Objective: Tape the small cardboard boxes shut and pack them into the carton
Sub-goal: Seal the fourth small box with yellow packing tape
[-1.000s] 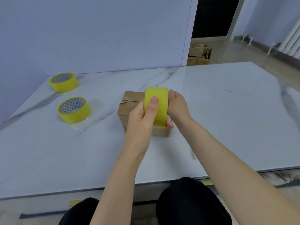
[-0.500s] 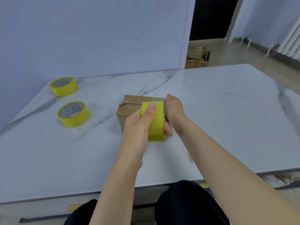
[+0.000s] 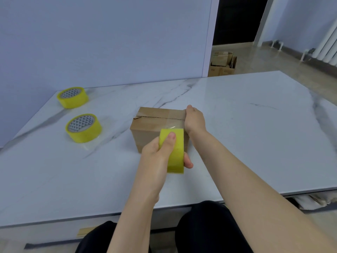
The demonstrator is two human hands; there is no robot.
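Observation:
A small brown cardboard box (image 3: 151,123) sits mid-table with its flaps folded down and a strip of clear tape across the right part of its top. My left hand (image 3: 156,152) grips a yellow tape roll (image 3: 174,152) held on edge, in front of the box's near face, with tape stretched from the roll up to the box top. My right hand (image 3: 194,118) presses against the box's right side, thumb at the top far corner. The packing carton is not on the table.
Two more yellow tape rolls lie flat at the left, one near (image 3: 83,127) and one farther back (image 3: 73,97). The white marble table (image 3: 255,134) meets a wall panel behind. Cardboard boxes (image 3: 222,65) stand on the floor past the doorway.
My left hand has drawn the tape roll from above the box top toward me and down past the near edge, laying tape across the top. My right hand shifted slightly along the box's right side.

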